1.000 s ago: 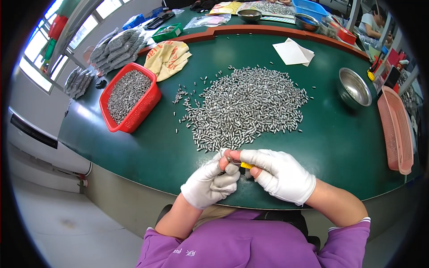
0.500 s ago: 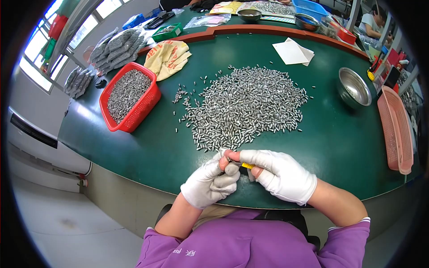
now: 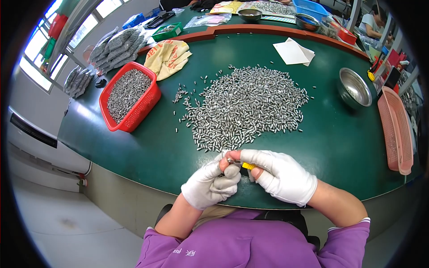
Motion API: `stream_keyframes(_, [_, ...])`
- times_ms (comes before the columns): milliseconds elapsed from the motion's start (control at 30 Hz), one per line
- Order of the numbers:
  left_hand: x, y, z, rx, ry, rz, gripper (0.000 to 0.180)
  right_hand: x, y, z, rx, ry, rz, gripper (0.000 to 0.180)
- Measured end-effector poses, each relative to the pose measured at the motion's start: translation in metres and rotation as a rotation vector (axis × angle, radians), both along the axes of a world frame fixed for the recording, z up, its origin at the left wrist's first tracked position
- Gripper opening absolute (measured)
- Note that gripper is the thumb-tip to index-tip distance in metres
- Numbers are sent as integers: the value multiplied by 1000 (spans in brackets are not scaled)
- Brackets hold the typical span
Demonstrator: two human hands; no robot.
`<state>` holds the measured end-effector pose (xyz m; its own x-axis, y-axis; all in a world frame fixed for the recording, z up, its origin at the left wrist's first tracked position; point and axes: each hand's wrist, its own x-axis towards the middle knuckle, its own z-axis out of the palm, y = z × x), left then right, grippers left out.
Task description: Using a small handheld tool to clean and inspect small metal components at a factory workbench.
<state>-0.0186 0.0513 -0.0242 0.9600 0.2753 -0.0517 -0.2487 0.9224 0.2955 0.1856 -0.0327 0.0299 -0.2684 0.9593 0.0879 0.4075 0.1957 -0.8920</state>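
My left hand (image 3: 211, 182), in a white glove with bare fingertips, is closed on a small silver metal part (image 3: 229, 161) between thumb and forefinger. Opposite it, my right hand (image 3: 281, 175), gloved likewise, pinches a small tool with a yellow grip (image 3: 248, 166); its kind is not clear. The tool's thin metal end reaches toward the silver part, and the fingertips of both hands nearly meet. Just beyond my hands spreads a large pile of small silver bullet-shaped metal parts (image 3: 250, 105) on the green tabletop (image 3: 147, 154).
A red plastic basket (image 3: 145, 107) full of similar parts stands left. Behind it lie a yellow cloth (image 3: 167, 58) and grey filled bags (image 3: 117, 49). White cards (image 3: 292, 51), a steel bowl (image 3: 355, 87) and a pink basket (image 3: 395, 129) are on the right. Another person (image 3: 373, 24) sits far right.
The silver part now shows more plainly at my left fingertips, and more of the yellow grip is visible. Both hands stay nearly in place.
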Motion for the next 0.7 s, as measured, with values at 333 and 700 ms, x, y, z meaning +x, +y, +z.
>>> stream_keyframes(333, [3,-6,10,-13,33,84,13,1,-1,-7,-159,224,13,45])
stream_keyframes(700, [3,-8,10,138,97,118,12,4,-1,4,7,-21,18,46])
